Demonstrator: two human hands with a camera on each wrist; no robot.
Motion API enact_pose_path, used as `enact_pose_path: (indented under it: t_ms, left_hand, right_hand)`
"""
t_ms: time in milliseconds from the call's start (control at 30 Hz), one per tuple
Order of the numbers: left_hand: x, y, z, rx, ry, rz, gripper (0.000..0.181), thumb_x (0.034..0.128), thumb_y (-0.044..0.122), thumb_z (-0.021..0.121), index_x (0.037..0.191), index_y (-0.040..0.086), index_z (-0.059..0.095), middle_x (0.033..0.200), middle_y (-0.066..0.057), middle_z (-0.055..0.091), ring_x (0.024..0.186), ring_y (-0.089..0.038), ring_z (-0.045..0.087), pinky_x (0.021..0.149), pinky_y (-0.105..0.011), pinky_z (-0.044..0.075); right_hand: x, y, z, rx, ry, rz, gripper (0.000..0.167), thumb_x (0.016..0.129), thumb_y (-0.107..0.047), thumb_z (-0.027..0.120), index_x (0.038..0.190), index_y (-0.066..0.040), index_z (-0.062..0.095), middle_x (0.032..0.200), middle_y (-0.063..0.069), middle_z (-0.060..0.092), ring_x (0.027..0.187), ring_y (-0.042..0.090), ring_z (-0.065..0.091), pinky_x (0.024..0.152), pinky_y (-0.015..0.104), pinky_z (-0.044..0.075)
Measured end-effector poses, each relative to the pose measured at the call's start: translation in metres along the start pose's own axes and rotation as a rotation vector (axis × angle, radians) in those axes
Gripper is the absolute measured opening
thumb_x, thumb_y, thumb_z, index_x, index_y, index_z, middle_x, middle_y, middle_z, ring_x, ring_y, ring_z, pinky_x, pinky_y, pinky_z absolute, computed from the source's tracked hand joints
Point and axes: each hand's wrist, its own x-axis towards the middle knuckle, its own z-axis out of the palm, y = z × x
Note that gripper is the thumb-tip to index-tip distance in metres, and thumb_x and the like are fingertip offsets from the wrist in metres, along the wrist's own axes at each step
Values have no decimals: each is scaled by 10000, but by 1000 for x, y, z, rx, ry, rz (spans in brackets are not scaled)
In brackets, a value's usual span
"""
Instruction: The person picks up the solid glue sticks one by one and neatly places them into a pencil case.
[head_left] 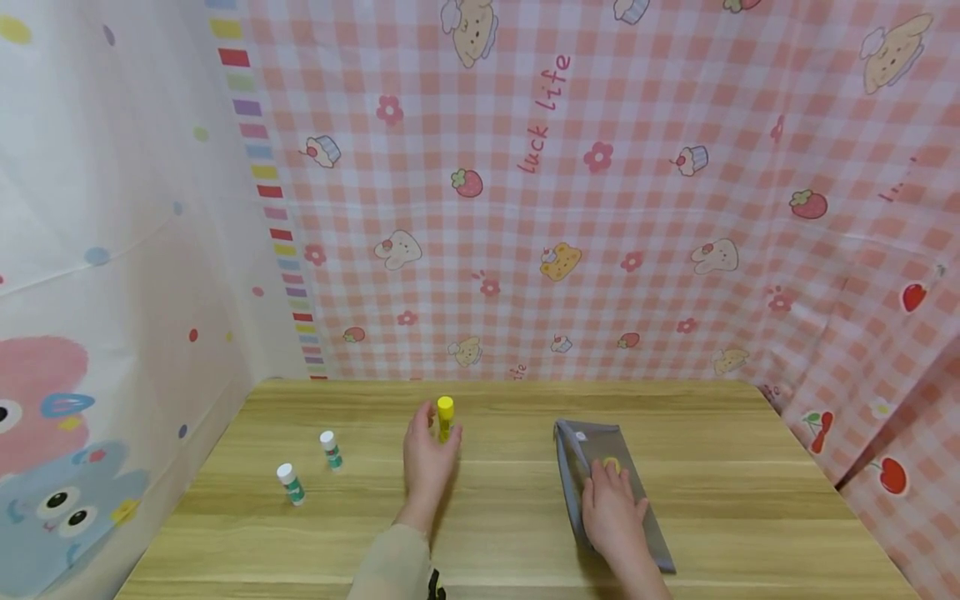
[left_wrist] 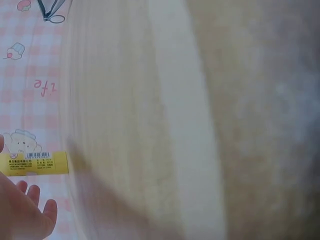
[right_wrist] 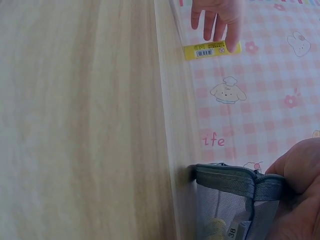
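Note:
A yellow glue stick (head_left: 446, 414) stands upright on the table towards the back. My left hand (head_left: 431, 458) is around it, fingers to its left and thumb to its right. In the right wrist view those fingers look extended, not wrapped round the glue stick (right_wrist: 207, 50). To the right, my right hand (head_left: 613, 504) holds a grey mesh zipper pouch (head_left: 651, 527). The pouch gapes along its left side. Something yellow (head_left: 611, 463) shows by the fingertips; in the right wrist view yellow shows dimly through the mesh (right_wrist: 215, 200). Part of the right hand's grip is hidden.
Two white-capped green glue sticks stand on the left of the wooden table (head_left: 510, 517): one nearer (head_left: 291, 485), one farther (head_left: 331, 450). A pink checked curtain (head_left: 525, 217) hangs behind the table, and a white printed curtain (head_left: 135, 250) hangs at the left.

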Motion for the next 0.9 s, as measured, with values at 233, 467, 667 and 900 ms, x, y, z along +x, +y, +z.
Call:
enact_pose_path:
  t_ms: [233,467,667,900]
  left_hand:
    - [5,-3,2,-34,-11,-27,575,870,83,755,1364,-41,488,1278,-234,593,1174,-391,567,1039,-504,446]
    - [9,-7,6,-70,-17,-42,533,886,64,738,1353,-37,502,1253,-230,601,1159,-374,581,1028,-484,463]
    - [10,-9,7,-98,-5,-31,459,884,35,730,1301,-31,549,1184,-216,636,1099,-367,609,987,-486,492]
    - [8,-9,7,-92,-2,-25,414,888,28,722,1270,-37,576,1146,-214,651,1072,-365,620,970,-492,500]
  right_hand:
    - [0,1,1,0,7,-3,406,1013,-107,435,1351,109,495,1405,373,414,1325,588,306,941,861,188]
    - [-1,0,-1,6,-4,13,418,1019,-116,423,1364,111,487,1420,378,394,1335,579,297,964,849,172]
    - [-1,0,-1,10,-6,12,415,1018,-113,420,1360,113,489,1418,377,396,1333,584,296,963,849,177]
    - [-1,0,0,8,-12,16,415,1020,-113,420,1361,115,486,1420,378,393,1334,582,295,964,848,175]
